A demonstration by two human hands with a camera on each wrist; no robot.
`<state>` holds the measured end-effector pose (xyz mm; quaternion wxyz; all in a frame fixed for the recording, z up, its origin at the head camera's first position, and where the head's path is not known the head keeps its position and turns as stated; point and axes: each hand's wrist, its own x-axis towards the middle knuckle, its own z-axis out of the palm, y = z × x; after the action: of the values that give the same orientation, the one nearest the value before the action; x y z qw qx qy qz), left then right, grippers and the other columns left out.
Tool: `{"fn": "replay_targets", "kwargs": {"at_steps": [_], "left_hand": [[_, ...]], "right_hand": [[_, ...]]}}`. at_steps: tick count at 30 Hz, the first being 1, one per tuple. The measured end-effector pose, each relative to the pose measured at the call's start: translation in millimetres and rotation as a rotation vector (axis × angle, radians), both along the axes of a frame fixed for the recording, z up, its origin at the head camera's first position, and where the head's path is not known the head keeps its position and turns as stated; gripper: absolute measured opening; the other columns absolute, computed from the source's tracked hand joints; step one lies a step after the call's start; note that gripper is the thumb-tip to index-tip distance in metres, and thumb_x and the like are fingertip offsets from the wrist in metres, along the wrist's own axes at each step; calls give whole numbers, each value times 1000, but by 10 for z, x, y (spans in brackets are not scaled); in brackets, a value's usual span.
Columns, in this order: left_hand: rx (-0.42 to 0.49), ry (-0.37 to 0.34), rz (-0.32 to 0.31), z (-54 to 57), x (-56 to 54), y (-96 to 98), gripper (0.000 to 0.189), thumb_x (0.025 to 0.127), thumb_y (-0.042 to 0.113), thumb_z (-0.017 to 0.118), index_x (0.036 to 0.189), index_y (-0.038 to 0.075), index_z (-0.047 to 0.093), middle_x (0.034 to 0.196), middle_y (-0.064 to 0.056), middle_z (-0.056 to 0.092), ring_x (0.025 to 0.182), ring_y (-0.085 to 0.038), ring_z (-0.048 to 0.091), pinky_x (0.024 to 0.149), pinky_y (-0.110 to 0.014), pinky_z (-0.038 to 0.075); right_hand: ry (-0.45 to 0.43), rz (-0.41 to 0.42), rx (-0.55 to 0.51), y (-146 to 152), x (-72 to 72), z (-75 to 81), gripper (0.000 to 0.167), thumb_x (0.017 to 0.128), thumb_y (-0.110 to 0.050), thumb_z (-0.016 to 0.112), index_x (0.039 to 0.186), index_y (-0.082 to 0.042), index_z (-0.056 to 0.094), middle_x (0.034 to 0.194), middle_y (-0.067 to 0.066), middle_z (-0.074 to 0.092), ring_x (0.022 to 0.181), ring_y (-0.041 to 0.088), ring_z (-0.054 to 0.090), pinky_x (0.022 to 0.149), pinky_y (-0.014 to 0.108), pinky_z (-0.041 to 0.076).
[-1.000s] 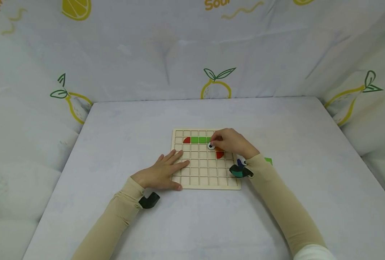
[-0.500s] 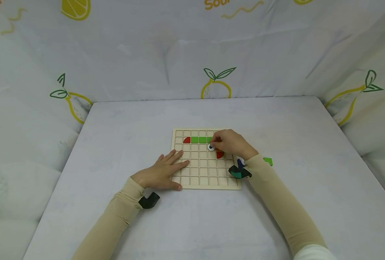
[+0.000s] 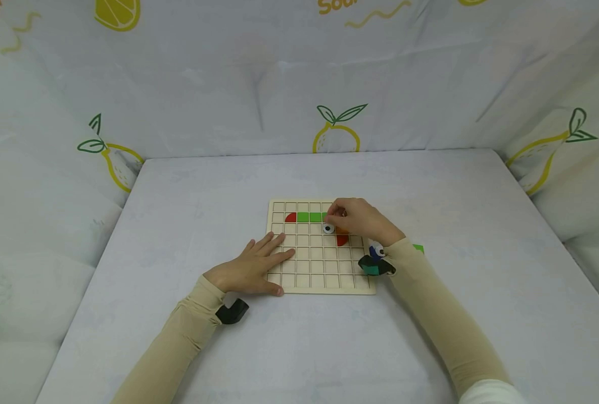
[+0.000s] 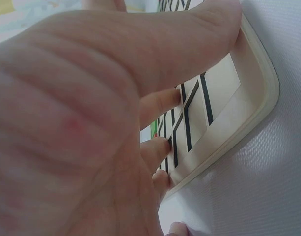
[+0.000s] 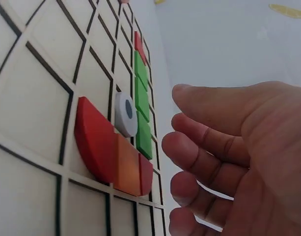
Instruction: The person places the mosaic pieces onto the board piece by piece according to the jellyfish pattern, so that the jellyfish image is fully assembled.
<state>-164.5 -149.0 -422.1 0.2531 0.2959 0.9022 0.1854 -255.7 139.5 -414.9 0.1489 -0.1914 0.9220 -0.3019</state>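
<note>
My left hand [image 3: 246, 271] lies spread over the left edge of a pale wooden grid board [image 3: 303, 268], fingers on the grid and thumb at the near corner. Just above the board's upper right is my right hand [image 3: 365, 220]. In the right wrist view its fingers [image 5: 181, 149] are loosely bent, hold nothing and stand apart from the pieces. A white round eye piece [image 5: 125, 114] with a dark pupil sits in a cell below the row of green squares [image 5: 141, 93]. Beside it are an orange square [image 5: 126, 164] and a red curved piece [image 5: 94, 140]; another red piece [image 3: 291, 217] ends the row's left.
To the right of the board, partly behind the right wrist, lies a blue piece with a white eye [image 3: 376, 250]. A green piece [image 3: 419, 249] shows past the right sleeve. The white table [image 3: 218, 191] meets a lemon-print cloth [image 3: 203, 101] at the back.
My right fingers were at the eye piece; they have let go and risen slightly away, leaving it in its cell. The left hand has stayed put.
</note>
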Motion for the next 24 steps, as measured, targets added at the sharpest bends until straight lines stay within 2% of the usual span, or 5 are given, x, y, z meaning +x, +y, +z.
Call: {"fn": "replay_targets", "kwargs": {"at_steps": [4, 9, 18, 24], "left_hand": [[-1, 0, 0, -4, 1, 7, 87, 90, 37, 76, 161, 16, 29, 172, -13, -1, 159, -37, -6, 127, -65, 0], [2, 5, -2, -15, -7, 16, 87, 90, 37, 76, 161, 16, 30, 172, -14, 0, 160, -37, -6, 127, -65, 1], [-12, -2, 5, 8, -7, 14, 87, 90, 38, 75, 161, 17, 29, 172, -13, 0, 160, -36, -6, 128, -65, 1], [-12, -13, 15, 32, 13, 26, 87, 90, 38, 75, 161, 18, 29, 173, -12, 0, 160, -35, -7, 128, -63, 0]], "right_hand": [[-16, -38, -29, 105, 7, 117, 17, 101, -28, 62, 105, -13, 67, 96, 5, 69, 88, 21, 58, 75, 32, 50], [11, -49, 14, 297, 84, 240, 16, 103, -25, 61, 106, -9, 62, 99, 10, 68, 87, 23, 57, 75, 32, 50], [-16, -97, 99, 613, 264, 271, 19, 102, -26, 62, 111, -10, 64, 97, 8, 64, 87, 23, 56, 71, 29, 50], [-17, -11, 113, 743, 389, 229, 20, 99, -17, 65, 116, -7, 70, 99, 7, 66, 88, 21, 56, 71, 27, 53]]}}
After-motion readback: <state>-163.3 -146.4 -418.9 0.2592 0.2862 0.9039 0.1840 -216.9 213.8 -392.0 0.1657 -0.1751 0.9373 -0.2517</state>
